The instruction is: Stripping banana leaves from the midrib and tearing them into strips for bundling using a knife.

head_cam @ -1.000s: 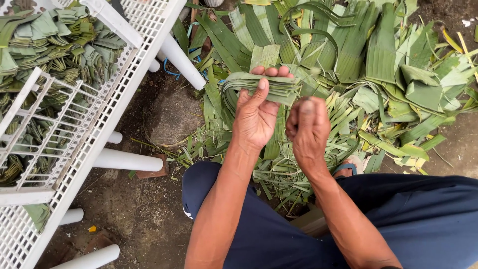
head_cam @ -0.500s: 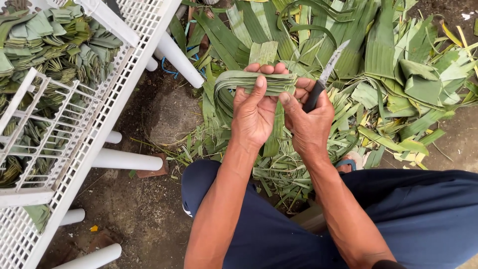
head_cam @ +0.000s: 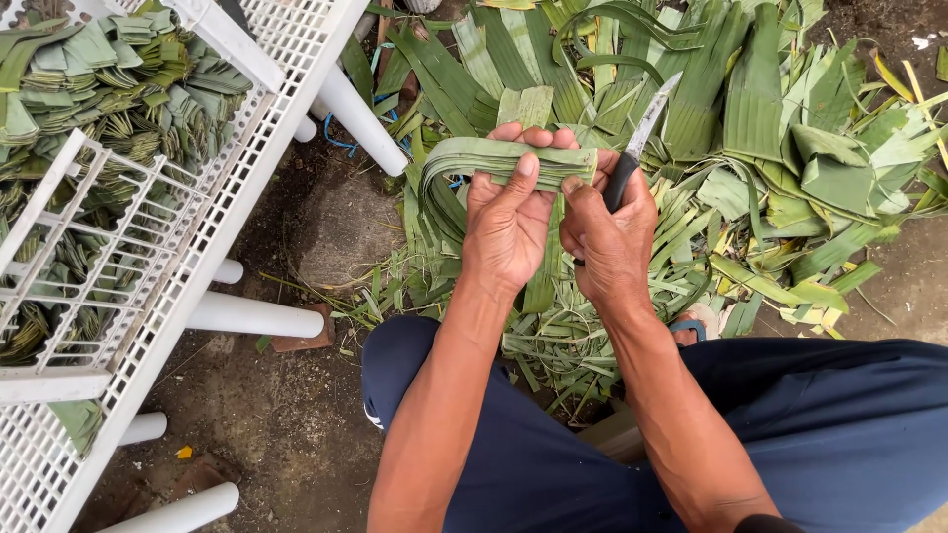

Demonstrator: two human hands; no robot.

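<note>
Whereas a second ago it was bare, the right hand [head_cam: 612, 237] now grips a knife [head_cam: 637, 143], blade up, just beside the folded leaf bundle [head_cam: 494, 163] clasped by the left hand [head_cam: 509, 222], indicating cutting is in hand.

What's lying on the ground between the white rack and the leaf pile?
Head view: bare dirt with one white rack leg across it.

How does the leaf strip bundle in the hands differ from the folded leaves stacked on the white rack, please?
The leaf strip bundle is long strips bent into a loop, gripped by the left hand and right hand; the folded leaves are short flat packets. The bundle is held in the air, while the folded leaves lie piled on the white rack. Both are green leaf material.
</note>
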